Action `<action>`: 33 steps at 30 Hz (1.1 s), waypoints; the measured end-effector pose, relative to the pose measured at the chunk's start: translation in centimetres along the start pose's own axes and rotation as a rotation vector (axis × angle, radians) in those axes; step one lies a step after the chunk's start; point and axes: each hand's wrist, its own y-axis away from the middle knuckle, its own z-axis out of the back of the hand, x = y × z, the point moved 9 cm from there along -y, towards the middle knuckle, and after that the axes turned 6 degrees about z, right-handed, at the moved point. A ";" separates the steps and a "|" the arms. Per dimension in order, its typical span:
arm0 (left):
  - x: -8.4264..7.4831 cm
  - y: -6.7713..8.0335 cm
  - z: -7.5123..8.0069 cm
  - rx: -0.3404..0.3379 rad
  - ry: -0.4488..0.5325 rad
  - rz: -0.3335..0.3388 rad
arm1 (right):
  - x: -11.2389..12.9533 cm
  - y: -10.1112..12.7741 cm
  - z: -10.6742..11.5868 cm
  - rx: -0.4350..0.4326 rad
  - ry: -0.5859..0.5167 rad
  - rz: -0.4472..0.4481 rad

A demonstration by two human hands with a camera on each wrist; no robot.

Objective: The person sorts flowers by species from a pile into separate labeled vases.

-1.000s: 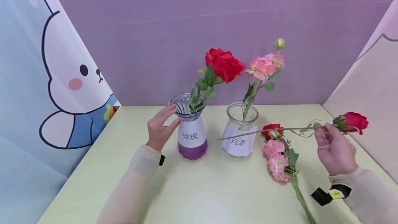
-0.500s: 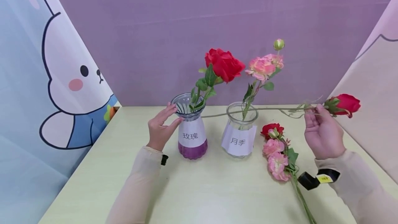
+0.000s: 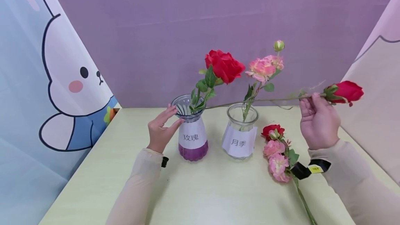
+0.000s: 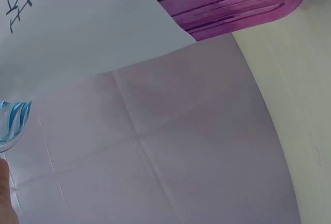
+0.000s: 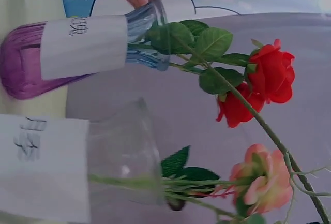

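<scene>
Red rose (image 3: 346,91) is hanging sideways above the tabletop (image 3: 200,190), right hand (image 3: 318,121) pinching its stem. Left hand (image 3: 160,127) is resting open-fingered against the purple vase (image 3: 190,131), one of two vases; both are holding one flower each.

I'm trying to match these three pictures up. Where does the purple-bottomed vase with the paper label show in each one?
Head view: the purple vase stands left of centre, with the left hand touching its neck.
Left wrist view: only its purple base at the top edge and its white label at upper left.
Right wrist view: it appears sideways at upper left, fingers at its rim.
Shared landmark: the white paper label on this vase.
</scene>
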 end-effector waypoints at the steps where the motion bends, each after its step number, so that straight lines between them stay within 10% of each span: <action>1: 0.0 0.0 0.0 0.000 0.000 0.005 | 0.1 -0.1 -0.8 0.015 0.014 0.036; 12: 0.0 0.3 0.1 -0.027 -0.007 -0.016 | -1.3 0.6 -10.6 0.268 0.274 0.214; 33: 0.2 0.3 -0.3 -0.020 0.048 0.000 | -9.7 2.2 -14.8 0.487 0.508 0.008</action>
